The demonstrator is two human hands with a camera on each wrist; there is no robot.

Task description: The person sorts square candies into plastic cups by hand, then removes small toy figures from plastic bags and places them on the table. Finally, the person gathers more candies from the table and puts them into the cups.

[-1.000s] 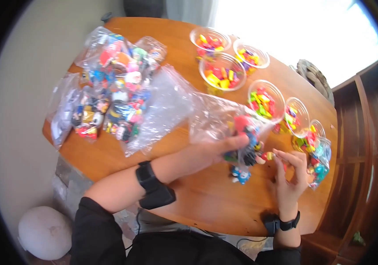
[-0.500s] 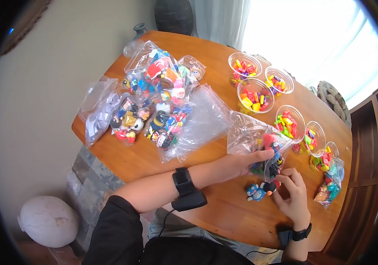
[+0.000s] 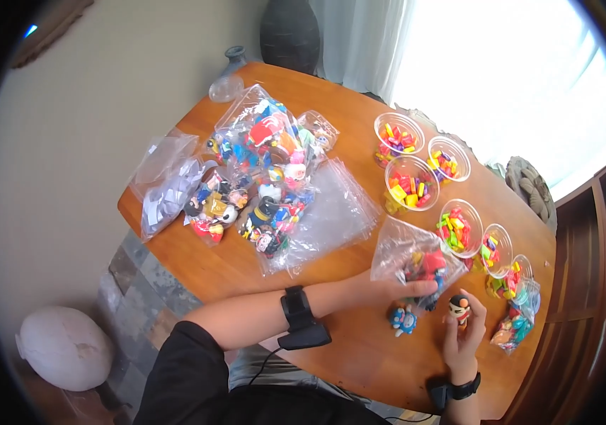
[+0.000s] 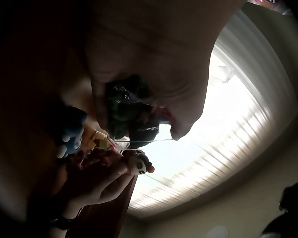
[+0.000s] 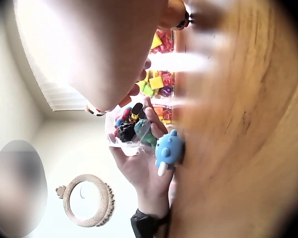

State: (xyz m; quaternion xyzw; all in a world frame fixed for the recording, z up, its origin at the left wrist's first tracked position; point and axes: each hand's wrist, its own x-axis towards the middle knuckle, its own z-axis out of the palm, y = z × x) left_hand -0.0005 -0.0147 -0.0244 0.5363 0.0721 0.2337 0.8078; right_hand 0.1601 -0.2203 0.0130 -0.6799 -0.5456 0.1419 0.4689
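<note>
My left hand [image 3: 402, 286] grips a clear plastic bag [image 3: 396, 248] of small toy figures, thumb on top; dark and green figures show through it in the right wrist view. Just right of the bag, my right hand [image 3: 467, 341] pinches a small figurine [image 3: 460, 310] with a black-topped head, a pale face and an orange-red knob. That figurine's face [image 4: 138, 165] also shows in the left wrist view, below the bag. On the table below the bag stands a light blue figurine [image 3: 403, 321], seen close up as a blue toy [image 5: 170, 148] in the right wrist view.
Several clear cups of bright candies, one a round cup [image 3: 412, 185], line the table's far right. A filled bag [image 3: 517, 315] lies at the right edge. Left are bagged figures [image 3: 267, 142], flat empty bags [image 3: 335, 216] and a bag of pale strips [image 3: 172, 195].
My right hand has drawn the figurine away from the bag's mouth and turned it face up. My left hand keeps its grip on the bag. The head view has shifted.
</note>
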